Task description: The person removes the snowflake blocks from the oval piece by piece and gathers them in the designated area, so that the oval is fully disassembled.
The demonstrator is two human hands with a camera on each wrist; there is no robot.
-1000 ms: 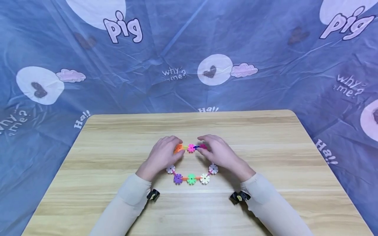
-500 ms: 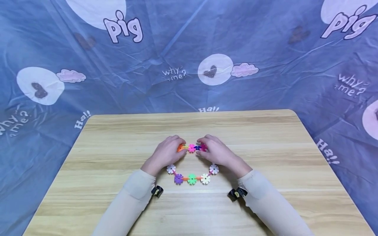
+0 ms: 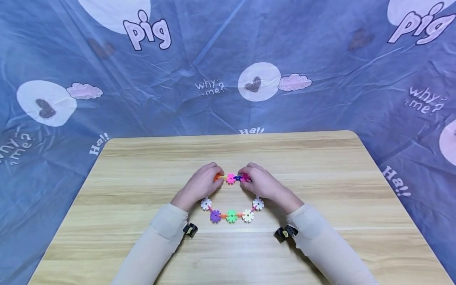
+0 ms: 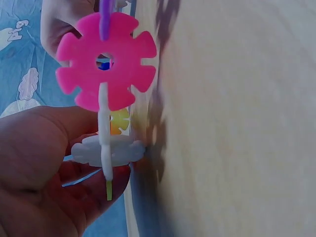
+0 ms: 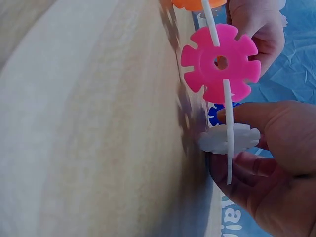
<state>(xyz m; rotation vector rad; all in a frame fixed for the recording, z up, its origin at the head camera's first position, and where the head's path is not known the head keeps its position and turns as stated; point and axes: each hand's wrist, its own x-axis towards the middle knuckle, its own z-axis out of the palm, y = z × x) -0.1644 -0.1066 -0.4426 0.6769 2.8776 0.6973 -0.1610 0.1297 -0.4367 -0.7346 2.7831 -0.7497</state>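
A ring of notched plastic snowflake discs lies on the table, the discs slotted into one another. At its far side my left hand (image 3: 199, 182) pinches the orange disc (image 3: 217, 177), fingers behind and thumb in front. Opposite, my right hand (image 3: 263, 182) pinches the magenta disc (image 3: 246, 177). Between them show a bright pink disc (image 3: 230, 179) and a dark blue disc (image 3: 238, 178). The near side has a purple disc (image 3: 215, 216), a green disc (image 3: 231, 216) and a cream disc (image 3: 247, 215). My hands hide the ring's sides. White discs (image 4: 104, 123) stand close to the left palm.
The wooden table (image 3: 228, 253) spreads around the ring on every side. Behind it hangs a blue printed cloth (image 3: 160, 99). A black wrist device (image 3: 190, 230) sits at the left cuff, another black device (image 3: 286, 233) at the right.
My left hand has shifted slightly right, its fingers and thumb drawing together on the orange disc. The right fingers have drawn together on the magenta disc. The ring has barely moved.
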